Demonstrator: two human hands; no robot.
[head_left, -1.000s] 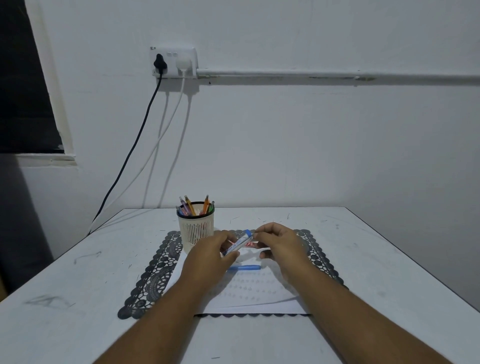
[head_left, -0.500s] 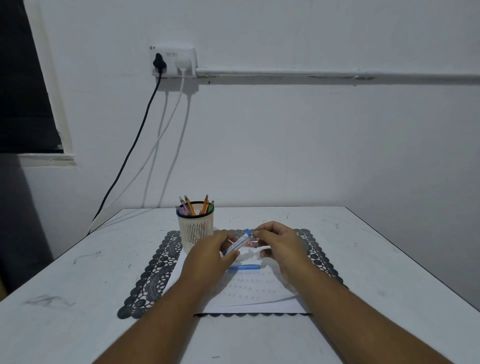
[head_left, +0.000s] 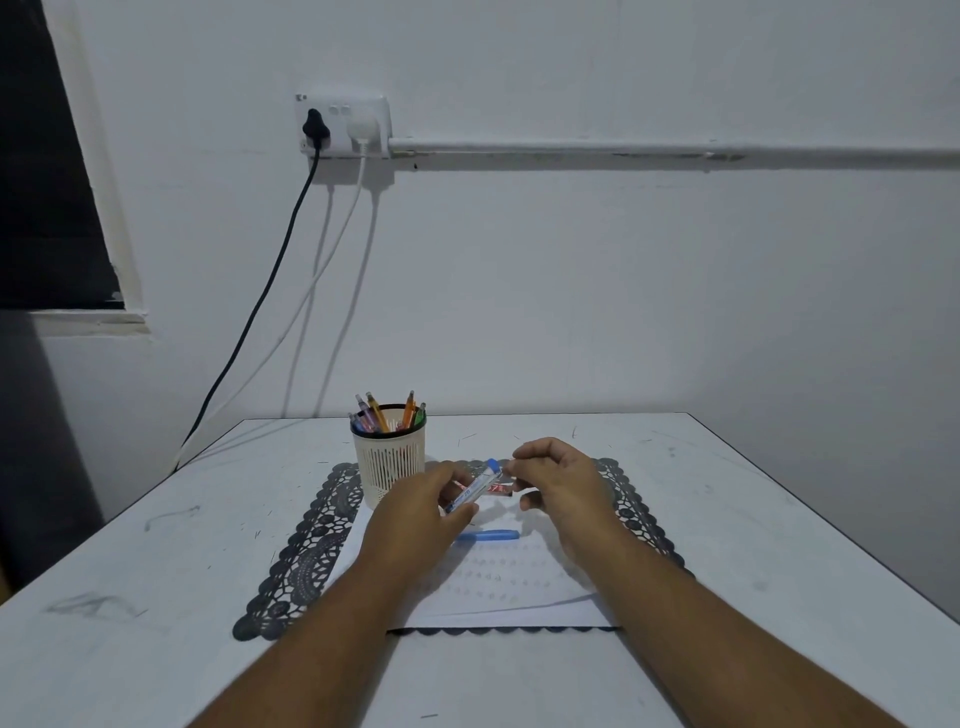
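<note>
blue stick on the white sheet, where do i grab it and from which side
I'd pinch the slim blue plastic stick near its right end, from above, on the side of the right hand. It lies flat, crosswise on the white sheet; its left end is hidden behind the left hand, which grips a clear blue-capped tube.
</note>
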